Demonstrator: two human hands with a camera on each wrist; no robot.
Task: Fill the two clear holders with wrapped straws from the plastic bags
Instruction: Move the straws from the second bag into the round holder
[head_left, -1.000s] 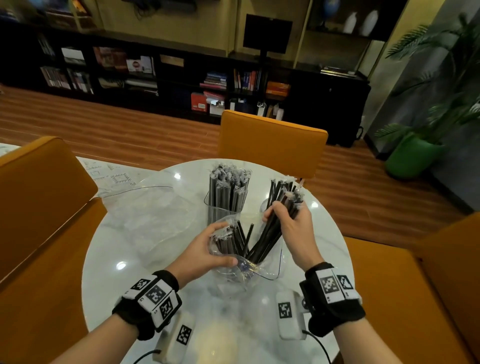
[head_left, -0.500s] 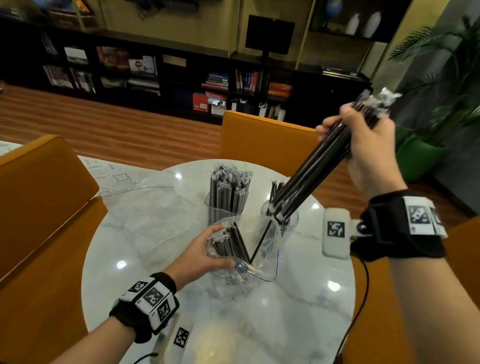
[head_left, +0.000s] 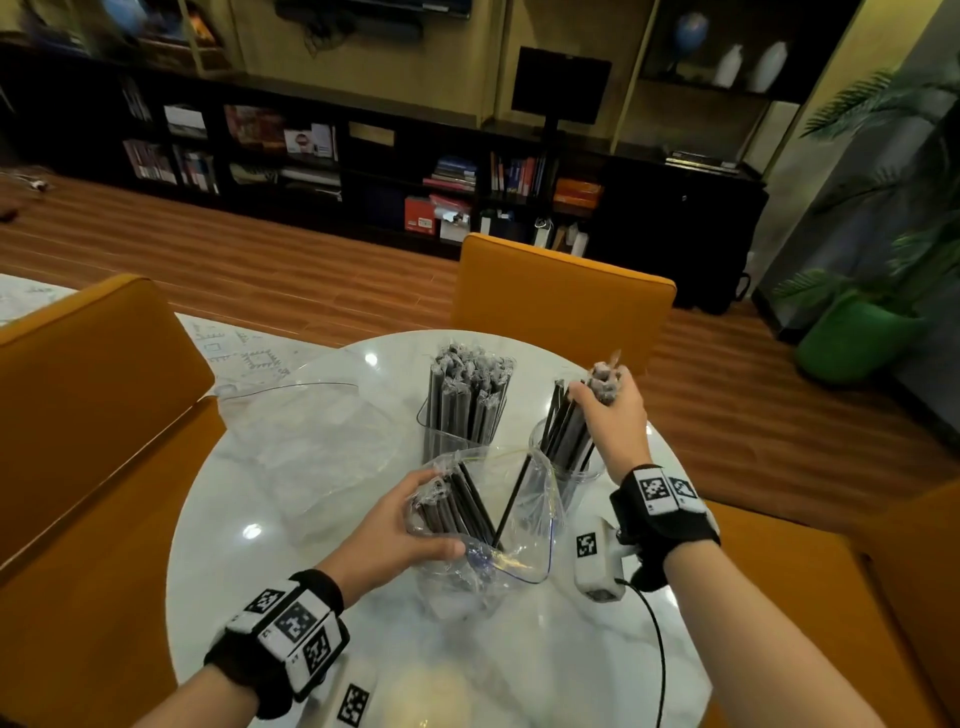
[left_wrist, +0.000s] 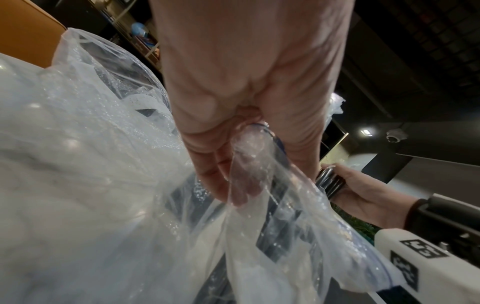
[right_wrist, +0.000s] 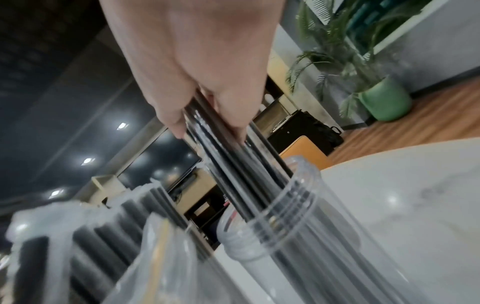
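Two clear holders stand side by side toward the far edge of the round white marble worktop. The left holder is packed full of upright wrapped straws, their crimped wrapper ends bunched above its rim. The right holder is a round clear jar with a ribbed neck, and it carries only a part load. The right hand is clenched around the upper part of a bundle of straws, thumb on one side and fingers on the other; the lower ends of that bundle sit inside the jar's mouth, leaning toward the person's left, while the wrapper tips stick out above the fist. In the right wrist view the same bundle slants down from the grip into the jar. Nearer the person, the left hand grasps an open clear plastic bag, fingers curled over its crumpled near side; a cluster of straws remains inside against the hand, and one single straw leans apart across the bag's opening. A second plastic bag lies flattened on the worktop to the left, well apart from the hands. Orange chairs ring the worktop.
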